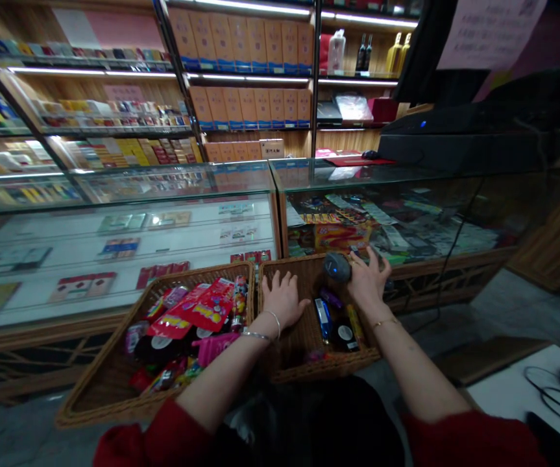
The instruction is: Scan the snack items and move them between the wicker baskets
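My left hand point(283, 299) is over the left part of the right wicker basket point(304, 375), fingers spread, with nothing seen in it. Whether its fingertips touch the basket I cannot tell. In my right hand point(368, 284) is a dark handheld barcode scanner point(337, 266) with a small blue light, held above the far right of that basket. Below it lie a blue packet point(323, 319), a purple packet point(331, 298), a round black item with a white label point(346, 333) and a yellow stick-like packet point(356, 324). The left wicker basket point(85, 389) contains red candy bags point(211, 305) and several bright snacks.
Behind the baskets stand glass display counters point(274, 188), holding cigarette-like packs and papers. Boxes and bottles fill the back shelves point(250, 74). A dark machine point(435, 146) sits on the counter at right. At lower right is a white surface point(513, 383) with black cables.
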`<state>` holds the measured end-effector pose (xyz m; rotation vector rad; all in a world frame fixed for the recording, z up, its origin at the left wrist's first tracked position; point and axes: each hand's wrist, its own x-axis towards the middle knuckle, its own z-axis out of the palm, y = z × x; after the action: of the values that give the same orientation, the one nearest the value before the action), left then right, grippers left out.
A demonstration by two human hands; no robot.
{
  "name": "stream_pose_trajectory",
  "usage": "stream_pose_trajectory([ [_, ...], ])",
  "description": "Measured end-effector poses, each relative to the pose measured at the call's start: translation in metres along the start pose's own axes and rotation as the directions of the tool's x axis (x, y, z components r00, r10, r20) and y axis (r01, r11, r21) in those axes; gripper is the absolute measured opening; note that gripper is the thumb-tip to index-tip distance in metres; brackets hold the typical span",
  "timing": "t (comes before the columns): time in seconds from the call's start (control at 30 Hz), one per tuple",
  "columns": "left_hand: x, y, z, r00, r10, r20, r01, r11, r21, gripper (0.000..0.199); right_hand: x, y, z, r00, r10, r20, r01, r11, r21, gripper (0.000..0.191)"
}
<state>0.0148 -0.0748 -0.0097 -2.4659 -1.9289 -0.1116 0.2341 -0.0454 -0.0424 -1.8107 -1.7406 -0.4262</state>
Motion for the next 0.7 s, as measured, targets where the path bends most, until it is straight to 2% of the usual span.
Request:
stream_pose_trajectory([
  [0.17, 0.005, 0.01, 0.008, 0.97, 0.142, 0.199, -0.146, 0.989, 0.007, 0.075, -0.001, -0.002, 0.002, 0.999, 0.04, 0.01, -0.04, 0.999, -0.009, 0.03],
  [0.23, 0.008, 0.017, 0.015, 0.935, 0.208, 0.287, -0.217, 0.976, 0.002, 0.079, 0.0, -0.001, 0.003, 0.999, 0.05, 0.003, -0.05, 0.999, -0.009, 0.031],
  [0.37, 0.018, 0.034, 0.033, 0.836, 0.322, 0.445, -0.354, 0.935, -0.012, 0.089, 0.002, 0.004, 0.006, 0.997, 0.071, -0.013, -0.071, 0.997, 0.012, 0.03],
  [0.43, 0.025, 0.044, 0.043, 0.803, 0.364, 0.471, -0.401, 0.916, -0.025, 0.091, 0.002, 0.006, 0.008, 0.996, 0.082, -0.024, -0.082, 0.996, 0.019, 0.03],
  [0.57, 0.037, 0.063, 0.061, 0.757, 0.478, 0.446, -0.5, 0.863, -0.076, 0.09, 0.003, 0.008, 0.009, 0.995, 0.096, -0.033, -0.095, 0.995, 0.029, 0.033],
  [0.7, 0.045, 0.071, 0.082, 0.705, 0.561, 0.433, -0.552, 0.818, -0.161, 0.077, 0.003, 0.009, 0.008, 0.995, 0.097, -0.023, -0.096, 0.995, 0.028, 0.032],
])
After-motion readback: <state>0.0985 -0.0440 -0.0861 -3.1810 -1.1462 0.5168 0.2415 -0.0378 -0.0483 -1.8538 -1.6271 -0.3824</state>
